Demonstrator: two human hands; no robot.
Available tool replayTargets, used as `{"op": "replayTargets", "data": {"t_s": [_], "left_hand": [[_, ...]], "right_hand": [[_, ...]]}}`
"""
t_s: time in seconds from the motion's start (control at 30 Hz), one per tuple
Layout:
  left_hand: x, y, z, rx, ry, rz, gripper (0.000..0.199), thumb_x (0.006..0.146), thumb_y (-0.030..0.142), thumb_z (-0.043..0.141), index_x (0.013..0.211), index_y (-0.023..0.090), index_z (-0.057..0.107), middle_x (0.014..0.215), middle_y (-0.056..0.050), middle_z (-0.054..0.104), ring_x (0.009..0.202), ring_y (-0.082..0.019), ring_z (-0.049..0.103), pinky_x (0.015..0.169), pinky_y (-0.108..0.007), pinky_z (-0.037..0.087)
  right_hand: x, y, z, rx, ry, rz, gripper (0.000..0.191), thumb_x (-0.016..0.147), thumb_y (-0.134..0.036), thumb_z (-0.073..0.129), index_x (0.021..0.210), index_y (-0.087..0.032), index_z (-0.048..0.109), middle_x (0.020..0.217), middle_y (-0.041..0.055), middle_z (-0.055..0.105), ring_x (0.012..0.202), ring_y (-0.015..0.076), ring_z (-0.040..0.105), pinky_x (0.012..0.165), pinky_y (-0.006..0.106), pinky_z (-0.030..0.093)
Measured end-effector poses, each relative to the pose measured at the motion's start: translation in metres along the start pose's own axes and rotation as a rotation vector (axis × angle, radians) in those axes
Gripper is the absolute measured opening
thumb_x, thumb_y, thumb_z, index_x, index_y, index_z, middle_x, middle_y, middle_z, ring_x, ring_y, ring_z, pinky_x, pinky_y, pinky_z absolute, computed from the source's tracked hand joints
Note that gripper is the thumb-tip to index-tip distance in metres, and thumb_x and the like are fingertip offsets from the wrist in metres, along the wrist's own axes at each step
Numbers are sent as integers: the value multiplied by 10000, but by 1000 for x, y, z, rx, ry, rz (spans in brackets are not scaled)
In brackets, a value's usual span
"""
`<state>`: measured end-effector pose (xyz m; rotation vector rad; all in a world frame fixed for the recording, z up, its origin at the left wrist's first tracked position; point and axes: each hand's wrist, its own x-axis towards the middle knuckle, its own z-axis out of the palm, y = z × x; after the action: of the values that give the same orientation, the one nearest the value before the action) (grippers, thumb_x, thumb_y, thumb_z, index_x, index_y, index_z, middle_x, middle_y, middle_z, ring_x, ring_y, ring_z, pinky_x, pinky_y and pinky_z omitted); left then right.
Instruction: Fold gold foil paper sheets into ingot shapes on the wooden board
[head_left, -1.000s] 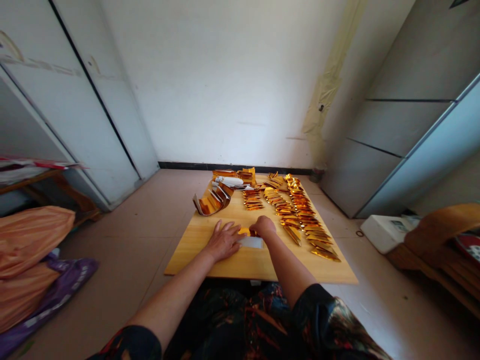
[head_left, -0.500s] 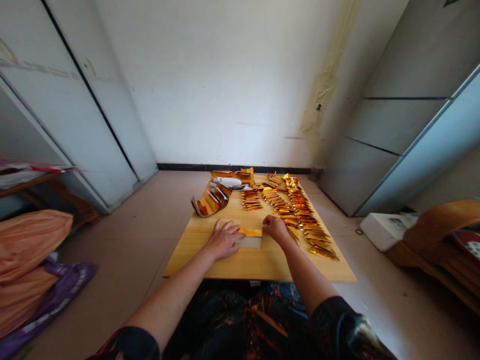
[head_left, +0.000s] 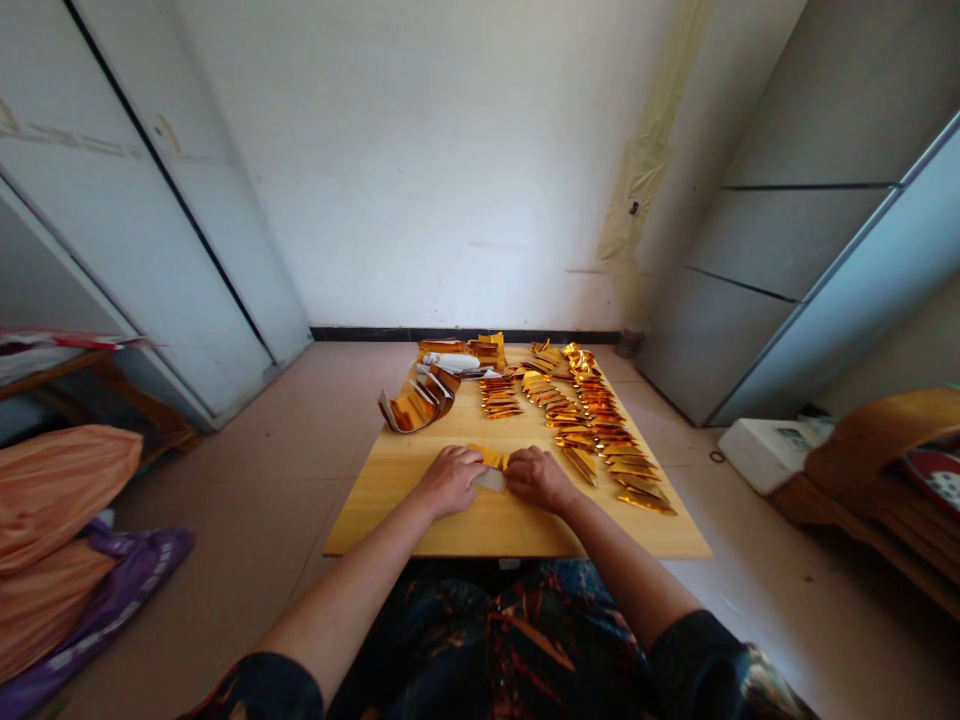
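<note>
"Where's the piece being worked?"

"The small rectangular sheet of gold-and-pale-grey paper (head_left: 490, 481) lies on the pale wooden tabletop (head_left: 409, 537), between the two hands."

"How are they set?"

"The left hand (head_left: 452, 480) grips the sheet's left end with bent fingers; the right hand (head_left: 538, 478) grips the right end likewise. The thumbs are mostly hidden, so I can't tell how firmly."

"What could spoil it?"

"Uneven pressure, I'd say. If one hand pulled or pushed harder than the other, the gold part could crease askew, and a sharp tug could tear thin paper."

"And around it?"

"One long, pointed, folded piece of gold foil (head_left: 581, 466) lies just beside the right hand; a careless swing outward could knock it out of line. The curved stack of shiny gold-and-white sheets (head_left: 412, 409) near the left edge looks loose, so a bump might spill it."
</note>
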<state>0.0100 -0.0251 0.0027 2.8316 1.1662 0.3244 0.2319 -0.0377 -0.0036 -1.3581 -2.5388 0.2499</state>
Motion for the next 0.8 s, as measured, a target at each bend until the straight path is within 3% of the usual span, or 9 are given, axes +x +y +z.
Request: {"op": "replayTargets", "data": {"t_s": [0.2, 0.57, 0.8], "left_hand": [[-3, 11, 7, -72, 54, 48, 447, 756, 245, 544, 1203, 244, 554, 1212, -55, 576, 1105, -218, 501, 981, -365, 378], [-1, 15, 15, -9, 42, -58, 312, 824, 325, 545, 1126, 283, 612, 1192, -36, 618, 1063, -218, 530, 878, -380, 383], [-2, 19, 16, -42, 80, -123, 323, 814, 364, 564, 1121, 276, 615, 1216, -30, 620, 1069, -214, 538, 875, -387, 366]], "right_hand": [[0, -1, -3, -1, 9, -15, 141, 830, -282, 592, 916, -271, 704, 987, 28, 635, 925, 179, 513, 782, 283, 342], [-4, 5, 2, 36, 7, -14, 285, 777, -365, 666, 1056, -302, 676, 1110, 23, 623, 1000, 203, 505, 834, 322, 335], [2, -1, 7, 68, 88, 68, 164, 791, -355, 671, 934, -286, 713, 1020, 27, 634, 963, 190, 515, 833, 329, 314]]}}
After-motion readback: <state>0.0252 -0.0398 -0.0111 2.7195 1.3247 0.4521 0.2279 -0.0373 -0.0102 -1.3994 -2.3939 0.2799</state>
